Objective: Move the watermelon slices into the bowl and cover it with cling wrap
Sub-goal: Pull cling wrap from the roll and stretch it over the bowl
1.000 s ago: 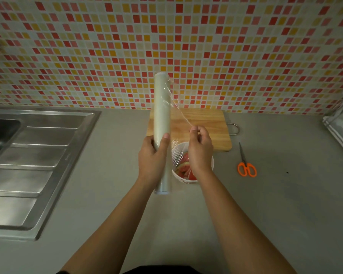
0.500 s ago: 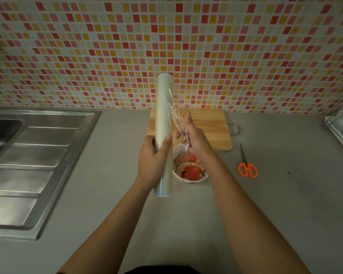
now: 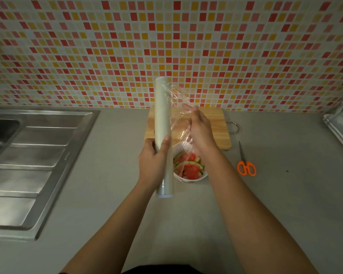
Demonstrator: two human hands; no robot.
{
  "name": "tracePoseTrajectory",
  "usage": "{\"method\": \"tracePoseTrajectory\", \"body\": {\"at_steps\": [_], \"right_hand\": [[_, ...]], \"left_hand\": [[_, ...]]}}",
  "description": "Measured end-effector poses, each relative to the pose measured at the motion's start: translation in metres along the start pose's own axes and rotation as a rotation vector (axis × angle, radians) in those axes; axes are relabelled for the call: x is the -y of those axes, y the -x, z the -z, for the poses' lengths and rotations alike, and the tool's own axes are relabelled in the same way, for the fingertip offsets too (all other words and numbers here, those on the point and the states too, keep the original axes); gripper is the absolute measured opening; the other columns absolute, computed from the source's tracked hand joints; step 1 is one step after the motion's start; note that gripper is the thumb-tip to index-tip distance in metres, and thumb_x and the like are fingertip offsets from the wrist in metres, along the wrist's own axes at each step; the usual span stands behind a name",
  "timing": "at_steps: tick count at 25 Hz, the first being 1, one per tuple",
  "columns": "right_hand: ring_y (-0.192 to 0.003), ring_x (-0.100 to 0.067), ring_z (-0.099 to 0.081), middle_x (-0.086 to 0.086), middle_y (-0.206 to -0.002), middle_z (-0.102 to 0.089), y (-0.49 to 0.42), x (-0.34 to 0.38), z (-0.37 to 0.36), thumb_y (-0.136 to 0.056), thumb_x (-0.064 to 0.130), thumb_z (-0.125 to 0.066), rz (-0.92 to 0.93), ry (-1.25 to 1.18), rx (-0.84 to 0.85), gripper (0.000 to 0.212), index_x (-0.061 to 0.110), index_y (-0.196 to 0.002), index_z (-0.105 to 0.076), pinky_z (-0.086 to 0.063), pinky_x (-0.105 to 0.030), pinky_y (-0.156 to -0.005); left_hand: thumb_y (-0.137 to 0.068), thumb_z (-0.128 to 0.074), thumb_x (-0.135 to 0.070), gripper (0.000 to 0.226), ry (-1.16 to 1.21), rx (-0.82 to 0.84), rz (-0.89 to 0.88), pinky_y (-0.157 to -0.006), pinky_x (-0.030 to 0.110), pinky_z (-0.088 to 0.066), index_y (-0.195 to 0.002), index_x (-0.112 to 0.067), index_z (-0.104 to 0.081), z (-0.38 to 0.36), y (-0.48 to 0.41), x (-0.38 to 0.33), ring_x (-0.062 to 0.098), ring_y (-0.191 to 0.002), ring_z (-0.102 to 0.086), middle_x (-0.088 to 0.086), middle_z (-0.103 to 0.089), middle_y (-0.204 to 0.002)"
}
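Cling wrap roll [image 3: 162, 123] held upright by left hand [image 3: 153, 162]; film [image 3: 179, 107] pinched by right hand [image 3: 199, 127], bowl [image 3: 190, 179] directly below

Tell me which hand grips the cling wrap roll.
The left hand, curled round the roll; the right hand only pinches the loose film beside it.

Grey bench [image 3: 265, 204] w/ steel sink [image 3: 28, 165] set in at L. On it: wooden cutting board [image 3: 216, 123] at back, white bowl [image 3: 192, 179] of watermelon slices [image 3: 190, 169] just in front, orange scissors [image 3: 246, 165] to R.
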State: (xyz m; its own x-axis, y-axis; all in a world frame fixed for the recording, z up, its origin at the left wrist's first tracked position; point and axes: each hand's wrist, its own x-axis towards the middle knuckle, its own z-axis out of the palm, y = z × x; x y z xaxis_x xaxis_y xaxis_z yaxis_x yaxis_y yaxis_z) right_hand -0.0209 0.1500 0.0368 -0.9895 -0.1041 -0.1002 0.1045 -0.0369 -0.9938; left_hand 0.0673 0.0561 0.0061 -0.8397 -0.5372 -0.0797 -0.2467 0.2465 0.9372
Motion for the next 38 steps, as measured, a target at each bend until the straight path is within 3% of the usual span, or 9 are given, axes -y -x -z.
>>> {"method": "tracePoseTrajectory", "body": {"at_steps": [5, 10, 16, 19, 22, 26, 32, 35, 38], "right_hand": [[-0.04, -0.002, -0.031, 0.011, -0.051, -0.04, 0.0, 0.001, 0.005, -0.099, 0.044, -0.03, -0.043, -0.036, -0.004, 0.034, 0.037, -0.102, -0.063, -0.027, -0.016, -0.034], [-0.039, -0.001, -0.031, 0.016, -0.051, -0.039, -0.006, -0.003, 0.019, -0.099, 0.043, -0.029, 0.017, 0.099, -0.065, 0.041, 0.027, -0.118, -0.061, -0.027, -0.011, -0.037], [-0.052, 0.002, -0.04, 0.013, -0.06, -0.046, -0.003, -0.01, 0.026, -0.1, 0.042, -0.031, -0.021, 0.095, -0.116, 0.045, 0.021, -0.084, -0.067, -0.029, -0.016, -0.052], [-0.055, -0.001, -0.044, 0.008, -0.063, -0.052, 0.003, -0.003, 0.025, -0.09, 0.06, -0.035, -0.044, 0.135, -0.057, 0.049, 0.025, -0.087, -0.068, -0.035, -0.017, -0.055], [-0.053, -0.005, -0.041, 0.007, -0.061, -0.051, 0.0, 0.0, 0.025, -0.089, 0.059, -0.042, -0.095, 0.246, -0.043, 0.041, 0.029, -0.067, -0.059, -0.035, -0.019, -0.052], [-0.068, -0.006, -0.05, 0.008, -0.07, -0.057, -0.006, -0.005, 0.023, -0.096, 0.041, -0.044, -0.126, 0.081, -0.063, 0.037, 0.027, -0.071, -0.068, -0.04, -0.022, -0.065], [-0.048, -0.005, -0.038, 0.007, -0.059, -0.042, -0.018, 0.006, 0.022, -0.082, 0.072, -0.038, -0.242, -0.04, 0.015, 0.057, 0.026, -0.089, -0.071, -0.035, -0.022, -0.051], [-0.044, -0.004, -0.038, 0.011, -0.057, -0.049, -0.028, 0.015, 0.021, -0.086, 0.057, -0.052, -0.155, -0.01, -0.109, 0.032, 0.03, -0.086, -0.07, -0.034, -0.021, -0.048], [-0.06, 0.001, -0.046, 0.017, -0.079, -0.063, -0.038, 0.019, 0.021, -0.09, 0.04, -0.056, -0.051, -0.012, -0.227, 0.022, 0.026, -0.09, -0.073, -0.039, -0.018, -0.057]], "left_hand": [[-0.091, -0.05, -0.052, 0.032, 0.06, 0.012, 0.05, -0.064, 0.026, -0.047, -0.095, -0.021, -0.054, 0.0, 0.001, 0.004, 0.012, -0.077, -0.059, -0.006, -0.059, -0.085], [-0.079, -0.053, -0.06, 0.038, 0.293, 0.167, 0.107, -0.069, 0.041, -0.049, -0.069, -0.023, -0.058, 0.004, 0.001, 0.011, 0.023, -0.073, -0.06, 0.004, -0.062, -0.076], [-0.093, -0.049, -0.046, 0.033, 0.101, 0.118, 0.064, -0.06, 0.024, -0.041, -0.095, -0.014, -0.059, -0.002, 0.007, 0.002, 0.011, -0.07, -0.057, -0.004, -0.06, -0.08], [-0.093, -0.048, -0.046, 0.034, 0.069, 0.13, 0.053, -0.059, 0.025, -0.039, -0.09, -0.013, -0.056, -0.001, 0.005, 0.001, 0.011, -0.068, -0.055, -0.004, -0.057, -0.076], [-0.093, -0.049, -0.044, 0.033, 0.054, 0.129, 0.043, -0.058, 0.024, -0.038, -0.086, -0.013, -0.055, 0.0, 0.005, 0.004, 0.01, -0.065, -0.053, -0.004, -0.056, -0.075], [-0.094, -0.049, -0.044, 0.034, 0.057, 0.139, 0.054, -0.058, 0.023, -0.039, -0.092, -0.011, -0.057, 0.002, 0.005, 0.003, 0.009, -0.066, -0.055, -0.003, -0.058, -0.078], [-0.094, -0.05, -0.04, 0.024, 0.019, 0.197, -0.014, -0.065, 0.023, -0.047, -0.1, -0.018, -0.057, 0.003, 0.011, 0.004, 0.008, -0.079, -0.06, -0.007, -0.062, -0.089], [-0.094, -0.051, -0.039, 0.022, -0.015, 0.194, -0.057, -0.067, 0.023, -0.048, -0.101, -0.019, -0.056, 0.005, 0.01, 0.004, 0.008, -0.081, -0.06, -0.007, -0.062, -0.089], [-0.093, -0.051, -0.039, 0.021, -0.049, 0.18, -0.071, -0.066, 0.022, -0.047, -0.102, -0.021, -0.054, 0.005, 0.01, 0.006, 0.005, -0.082, -0.058, -0.01, -0.06, -0.09]]}}
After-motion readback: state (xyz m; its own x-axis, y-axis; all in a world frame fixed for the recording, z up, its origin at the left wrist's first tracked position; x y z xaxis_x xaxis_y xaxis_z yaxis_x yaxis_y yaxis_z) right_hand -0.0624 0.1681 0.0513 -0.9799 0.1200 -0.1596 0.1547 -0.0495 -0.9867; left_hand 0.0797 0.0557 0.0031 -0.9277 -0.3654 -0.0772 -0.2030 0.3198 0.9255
